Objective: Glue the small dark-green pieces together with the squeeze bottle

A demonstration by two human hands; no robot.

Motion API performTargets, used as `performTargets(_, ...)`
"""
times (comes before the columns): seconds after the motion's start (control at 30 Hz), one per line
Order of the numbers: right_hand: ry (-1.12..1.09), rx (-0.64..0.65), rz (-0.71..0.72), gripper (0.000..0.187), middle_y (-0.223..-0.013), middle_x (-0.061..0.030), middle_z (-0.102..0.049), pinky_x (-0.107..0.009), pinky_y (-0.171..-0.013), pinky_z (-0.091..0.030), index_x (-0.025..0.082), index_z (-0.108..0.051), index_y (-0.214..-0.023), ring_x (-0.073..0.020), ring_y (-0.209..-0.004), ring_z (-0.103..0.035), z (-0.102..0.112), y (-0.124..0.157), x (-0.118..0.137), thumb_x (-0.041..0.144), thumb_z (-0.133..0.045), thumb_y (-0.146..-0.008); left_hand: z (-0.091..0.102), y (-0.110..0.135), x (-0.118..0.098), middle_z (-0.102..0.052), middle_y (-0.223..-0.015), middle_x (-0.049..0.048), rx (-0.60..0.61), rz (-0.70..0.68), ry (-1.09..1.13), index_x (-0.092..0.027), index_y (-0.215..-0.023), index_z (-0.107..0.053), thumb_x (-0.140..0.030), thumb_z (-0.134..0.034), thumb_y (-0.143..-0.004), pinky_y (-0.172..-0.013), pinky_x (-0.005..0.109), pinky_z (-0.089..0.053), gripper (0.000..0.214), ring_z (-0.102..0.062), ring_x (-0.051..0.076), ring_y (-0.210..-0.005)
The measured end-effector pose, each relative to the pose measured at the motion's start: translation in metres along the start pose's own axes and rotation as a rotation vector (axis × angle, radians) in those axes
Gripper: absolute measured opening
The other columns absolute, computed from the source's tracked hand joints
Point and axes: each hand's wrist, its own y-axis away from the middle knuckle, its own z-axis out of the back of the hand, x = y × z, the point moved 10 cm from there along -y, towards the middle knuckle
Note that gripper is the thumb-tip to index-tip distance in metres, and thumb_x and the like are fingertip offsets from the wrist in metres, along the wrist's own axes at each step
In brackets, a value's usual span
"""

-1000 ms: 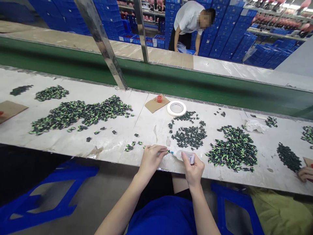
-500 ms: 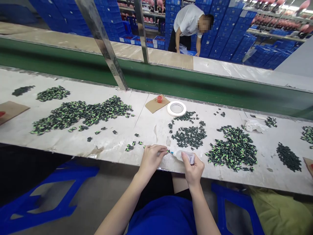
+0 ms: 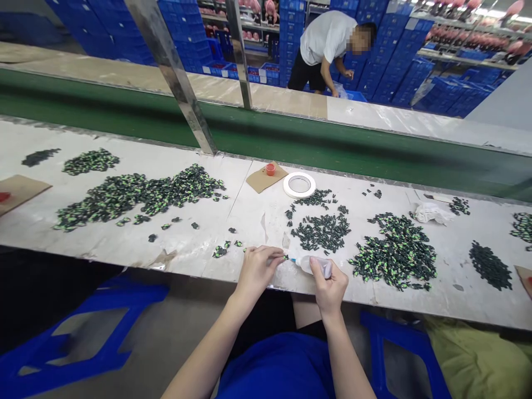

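Note:
Between the fingertips of my left hand [image 3: 258, 269] is a small black-and-green plastic part [image 3: 286, 257], held just over the table's front edge. My right hand [image 3: 331, 285] is closed around a clear squeeze bottle [image 3: 316, 266] lying nearly level. Its thin blue tip [image 3: 292, 260] points left and reaches the part or stops just short of it; I cannot tell which. Left of my left hand lie a few loose black-and-green parts [image 3: 220, 251]. Beyond the bottle spreads a pile of small dark pieces [image 3: 322, 231].
A tape roll [image 3: 300, 185] and a red cup [image 3: 270, 169] on cardboard [image 3: 258, 182] stand further back. Large piles of black-and-green parts lie left [image 3: 103, 197] and right [image 3: 394, 252]. A metal post [image 3: 183, 88] rises at the far edge. A person [image 3: 328, 47] bends beyond the green belt [image 3: 270, 133].
Both my hands, the part and the bottle stay almost where they were. Across the belt, the person has shifted slightly right and lifted one hand.

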Motion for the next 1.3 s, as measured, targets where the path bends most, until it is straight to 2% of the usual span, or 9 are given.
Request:
performTargets(0.2,-0.199,-0.152,-0.146,0.031,-0.062,-0.0014,-0.062,-0.027,-0.053,-0.046,0.015,-0.064,-0.073,-0.0152,-0.056,-0.057,0.018,-0.002,-0.017,0.045,-0.065,-0.076,-0.003,0.000,-0.001,-0.076,-0.091,0.0033,0.028,-0.054,0.019,-0.023,-0.092,-0.072,-0.014,-0.068,-0.078,-0.085,0.040,-0.049,0.017,-0.068,0.023,-0.090)
performTargets(0.3,-0.227,-0.142,-0.127,0.031,-0.077,-0.0059,-0.069,-0.031,-0.062,-0.052,0.015,-0.063,-0.086,-0.0193,-0.068,-0.064,0.013,-0.005,-0.009,0.042,-0.070,-0.072,-0.005,0.001,-0.008,-0.074,-0.095,0.0042,0.007,-0.130,-0.046,-0.025,-0.090,-0.073,-0.015,-0.065,-0.079,-0.083,0.040,-0.049,0.016,-0.063,0.024,-0.096)
performTargets(0.47,-0.224,0.060,-0.062,0.040,-0.094,-0.0087,-0.071,-0.036,-0.080,-0.056,0.019,-0.056,-0.098,-0.0222,-0.088,-0.069,-0.033,-0.010,0.011,0.034,-0.077,-0.067,0.010,0.007,-0.008,-0.072,-0.088,0.0051,-0.074,-0.199,-0.071,-0.025,-0.081,-0.073,-0.017,-0.060,-0.082,-0.081,0.040,-0.049,0.015,-0.061,0.025,-0.093)
performTargets(0.57,-0.199,0.224,-0.039,0.045,-0.101,-0.0097,-0.072,-0.036,-0.078,-0.058,0.020,-0.055,-0.108,-0.0215,-0.085,-0.071,-0.072,-0.010,0.015,0.032,-0.076,-0.069,0.032,0.010,0.013,-0.072,-0.079,0.0053,-0.117,-0.114,-0.067,-0.025,-0.080,-0.072,-0.022,-0.057,-0.083,-0.075,0.038,-0.051,0.016,-0.063,0.025,-0.082)
performTargets(0.67,-0.102,0.300,0.039,0.048,-0.104,-0.0112,-0.072,-0.037,-0.079,-0.058,0.019,-0.058,-0.112,-0.0235,-0.091,-0.070,-0.091,-0.008,0.019,0.034,-0.076,-0.070,0.058,0.016,0.036,-0.071,-0.082,0.0057,-0.192,0.007,-0.053,-0.024,-0.081,-0.072,-0.030,-0.056,-0.082,-0.073,0.035,-0.053,0.017,-0.065,0.024,-0.079)
performTargets(0.77,0.021,0.263,0.134,0.054,-0.105,-0.0116,-0.069,-0.039,-0.082,-0.055,0.019,-0.060,-0.117,-0.0250,-0.095,-0.066,-0.076,-0.009,0.024,0.043,-0.076,-0.071,0.073,0.024,0.045,-0.072,-0.088,0.0063,-0.251,0.104,-0.001,-0.024,-0.084,-0.073,-0.037,-0.057,-0.081,-0.073,0.035,-0.054,0.020,-0.066,0.025,-0.084)
performTargets(0.97,0.417,-0.205,0.169,0.032,-0.089,-0.0111,-0.059,-0.041,-0.076,-0.047,0.021,-0.073,-0.088,-0.0265,-0.090,-0.050,0.021,-0.011,0.012,0.047,-0.054,-0.090,0.065,0.034,0.016,-0.074,-0.086,0.0052,-0.176,0.076,0.248,-0.024,-0.082,-0.074,-0.040,-0.062,-0.080,-0.073,0.032,-0.056,0.020,-0.068,0.023,-0.086)
performTargets(1.13,0.544,-0.123,0.139,0.032,-0.084,-0.0119,-0.058,-0.043,-0.076,-0.043,0.020,-0.072,-0.078,-0.0275,-0.085,-0.044,0.022,-0.014,-0.009,0.042,-0.053,-0.091,0.054,0.035,-0.015,-0.074,-0.085,0.0043,-0.069,-0.033,0.376,-0.025,-0.086,-0.075,-0.036,-0.064,-0.081,-0.072,0.031,-0.056,0.016,-0.068,0.021,-0.081)
performTargets(1.3,0.368,-0.065,0.072,0.030,-0.081,-0.0096,-0.065,-0.040,-0.074,-0.046,0.021,-0.067,-0.076,-0.0255,-0.082,-0.053,0.019,-0.015,-0.011,0.041,-0.051,-0.091,0.032,0.034,-0.032,-0.073,-0.083,0.0050,0.006,-0.061,0.408,-0.024,-0.086,-0.075,-0.033,-0.061,-0.083,-0.073,0.030,-0.056,0.017,-0.068,0.020,-0.081)
